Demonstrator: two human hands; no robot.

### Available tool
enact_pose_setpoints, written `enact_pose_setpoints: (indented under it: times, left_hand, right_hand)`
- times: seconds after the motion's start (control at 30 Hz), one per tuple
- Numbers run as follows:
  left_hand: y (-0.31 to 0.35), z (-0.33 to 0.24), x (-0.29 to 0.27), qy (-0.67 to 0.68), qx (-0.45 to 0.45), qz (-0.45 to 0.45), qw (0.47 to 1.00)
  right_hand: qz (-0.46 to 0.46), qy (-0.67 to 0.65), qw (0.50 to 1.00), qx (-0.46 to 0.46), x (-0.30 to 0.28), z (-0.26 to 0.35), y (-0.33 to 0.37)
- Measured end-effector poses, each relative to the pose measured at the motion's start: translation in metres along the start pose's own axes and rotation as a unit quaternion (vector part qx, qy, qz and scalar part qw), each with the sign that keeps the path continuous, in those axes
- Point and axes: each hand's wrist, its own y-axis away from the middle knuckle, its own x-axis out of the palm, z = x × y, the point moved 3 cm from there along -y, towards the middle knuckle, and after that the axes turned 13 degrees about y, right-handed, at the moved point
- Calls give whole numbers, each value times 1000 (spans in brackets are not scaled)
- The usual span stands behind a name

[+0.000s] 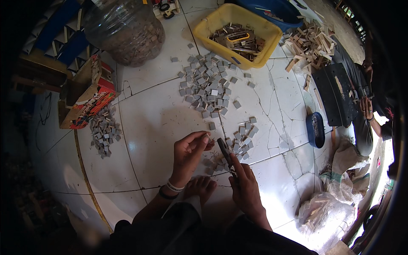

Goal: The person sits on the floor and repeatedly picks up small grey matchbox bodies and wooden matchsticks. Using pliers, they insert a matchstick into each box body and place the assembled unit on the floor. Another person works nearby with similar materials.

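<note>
My left hand (189, 152) is raised over the floor with thumb and fingertips pinched together; whatever is between them is too small to make out. Just right of it, my right hand (246, 187) is wrapped round a dark, narrow hand tool (224, 147), whose kind I cannot tell. The tool's upper end points up and left toward my left fingertips. Below and beyond the tool lies a loose scatter of small grey square pieces (242, 135). A larger pile of the same grey pieces (206, 80) spreads farther away.
Another heap of grey pieces (105, 132) lies left by a red printed box (95, 95). Farther off stand a clear plastic jar (127, 36), a yellow tub (257, 59) and a blue basin (293, 19). Wood offcuts (312, 42), a blue dish (315, 129) and another person's hand (366, 106) are right.
</note>
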Motion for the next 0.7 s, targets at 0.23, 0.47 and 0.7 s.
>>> enact_pose_setpoints:
  times: [0.23,0.47,0.7]
  left_hand:
    - [-1,-1,-1,6,-9,2,1000]
    - [-2,1,-5,68,-55,45,995]
    - [-3,23,-8,268,-123,199,935]
  right_hand:
    - [-5,-3,1000,1,-1,1,0]
    - [-8,-100,995,-9,0,0,0]
    - [184,-394,894,104,12,-8,17]
